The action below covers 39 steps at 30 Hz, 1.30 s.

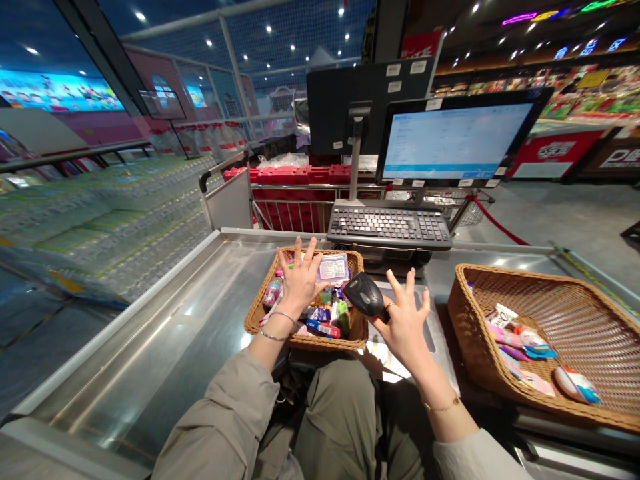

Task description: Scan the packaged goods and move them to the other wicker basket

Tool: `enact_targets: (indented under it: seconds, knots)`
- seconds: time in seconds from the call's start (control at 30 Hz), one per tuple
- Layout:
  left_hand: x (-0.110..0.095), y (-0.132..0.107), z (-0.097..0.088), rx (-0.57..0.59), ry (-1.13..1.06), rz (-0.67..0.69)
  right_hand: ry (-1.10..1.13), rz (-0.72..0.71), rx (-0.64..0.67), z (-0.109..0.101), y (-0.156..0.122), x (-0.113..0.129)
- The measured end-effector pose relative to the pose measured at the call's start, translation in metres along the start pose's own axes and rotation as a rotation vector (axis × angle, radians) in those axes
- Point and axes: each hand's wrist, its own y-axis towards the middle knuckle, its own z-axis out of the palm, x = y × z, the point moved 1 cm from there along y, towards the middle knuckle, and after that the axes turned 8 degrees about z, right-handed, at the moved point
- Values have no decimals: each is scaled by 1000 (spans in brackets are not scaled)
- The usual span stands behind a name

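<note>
My left hand (pixel 301 283) is above a wicker basket (pixel 255 320) of small packaged goods, its fingers spread. Beside its fingertips is a clear package with a white barcode label (pixel 333 268); I see no grip on it. In the same basket are a blue and red box (pixel 323 328), a green packet (pixel 341 317) and a pink-topped container (pixel 273 291). My right hand (pixel 404 325) has its fingers stretched apart, just right of a black barcode scanner (pixel 363 294). The scanner's handle is hidden behind the hand, and no fingers visibly wrap around it.
A larger wicker basket (pixel 590 313) on the right holds several toys and packets. Ahead stand a keyboard (pixel 390 223), a lit monitor (pixel 453 143) and a dark screen back (pixel 367 107). A metal counter (pixel 200 320) with a raised rim extends left.
</note>
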Motion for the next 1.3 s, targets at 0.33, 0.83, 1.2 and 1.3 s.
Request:
enact_targets:
  seconds: [0.33, 0.83, 1.2, 1.3]
  knots:
    - [-2, 2, -3, 1, 11, 8, -23, 8, -18, -2, 0, -3]
    - [-11, 9, -7, -67, -22, 36, -47, -19, -52, -3, -2, -20]
    - [-17, 14, -7, -57, -2, 51, -20, 34, -100, -12, -4, -16]
    - [-19, 15, -8, -54, 0, 50, -20, 23, -94, -10, -4, -21]
